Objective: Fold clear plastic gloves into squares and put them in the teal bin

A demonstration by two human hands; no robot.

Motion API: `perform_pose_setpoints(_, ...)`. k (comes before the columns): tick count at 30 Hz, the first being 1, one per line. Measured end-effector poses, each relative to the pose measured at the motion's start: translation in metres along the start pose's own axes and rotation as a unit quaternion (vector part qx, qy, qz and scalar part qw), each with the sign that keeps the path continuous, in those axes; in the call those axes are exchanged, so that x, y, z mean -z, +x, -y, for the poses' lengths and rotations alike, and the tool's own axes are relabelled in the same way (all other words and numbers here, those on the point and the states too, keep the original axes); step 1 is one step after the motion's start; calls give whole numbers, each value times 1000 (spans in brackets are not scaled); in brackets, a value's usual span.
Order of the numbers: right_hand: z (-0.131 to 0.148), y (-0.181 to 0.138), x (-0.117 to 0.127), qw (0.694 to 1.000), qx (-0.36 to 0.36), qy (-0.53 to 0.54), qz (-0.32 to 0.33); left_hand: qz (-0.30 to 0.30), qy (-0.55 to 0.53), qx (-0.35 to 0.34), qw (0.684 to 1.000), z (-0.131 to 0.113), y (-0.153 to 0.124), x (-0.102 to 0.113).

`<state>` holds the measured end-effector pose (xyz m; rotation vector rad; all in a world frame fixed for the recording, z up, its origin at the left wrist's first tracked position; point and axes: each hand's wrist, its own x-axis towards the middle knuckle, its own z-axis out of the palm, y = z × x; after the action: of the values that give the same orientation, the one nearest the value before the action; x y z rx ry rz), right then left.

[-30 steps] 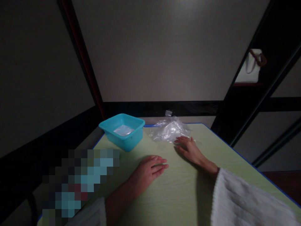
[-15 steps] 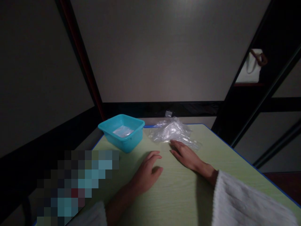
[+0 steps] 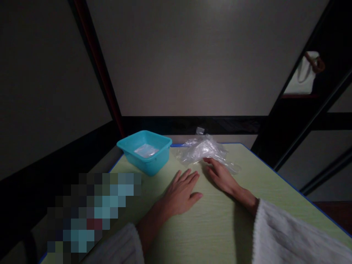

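**Two bare hands resting on a pale green surface beside a heap of clear plastic bags**

Seen from a head-worn camera in a dim room, a person in white fuzzy sleeves has both hands laid on a pale green surface [image 3: 209, 227] with a blue edge. The left hand [image 3: 181, 192] lies flat, palm down, fingers spread and pointing away from the person; it is open and holds nothing. The right hand [image 3: 221, 176] also lies palm down and open, its fingertips touching the near edge of a crumpled heap of clear plastic bags [image 3: 205, 150]. The heap sits near the far edge of the surface, just beyond the right hand. To the left of the heap, close to the far left corner, stands a turquoise rectangular plastic tub [image 3: 145, 161] with a flat piece of clear plastic [image 3: 146, 150] lying inside it. The left hand is near the tub but apart from it. Grey wall panels and dark frames rise behind. A white bag with a brown strap [image 3: 305, 71] sits high on the right.
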<state>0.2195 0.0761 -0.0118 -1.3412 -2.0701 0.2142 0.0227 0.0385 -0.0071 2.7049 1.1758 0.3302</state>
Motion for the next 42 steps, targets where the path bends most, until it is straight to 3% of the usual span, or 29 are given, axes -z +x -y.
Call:
perform_pose_setpoints(7,-9,2,-3,999,-35,-28,-27,-46,-46,-41,997,-2,-4,7)
perform_pose_setpoints(18,-7,4,0,992,-105,-60,-45,-70,-3,-45,997,-6,-10,18)
perform_pose_setpoints(26,-4,8,8,994,-78,-67,-32,-95,-13,-48,994,-3,-7,18)
perform_pose_setpoints(33,1,6,8,994,-53,-79,44,-34,-67,-55,996,-4,-8,11)
perform_pose_setpoints(38,-3,9,8,991,-63,-96,61,-45,-43,-53,997,-8,-10,20)
perform_pose_setpoints(42,-3,10,8,989,-69,-108,69,-19,1,-48,999,-12,-16,29)
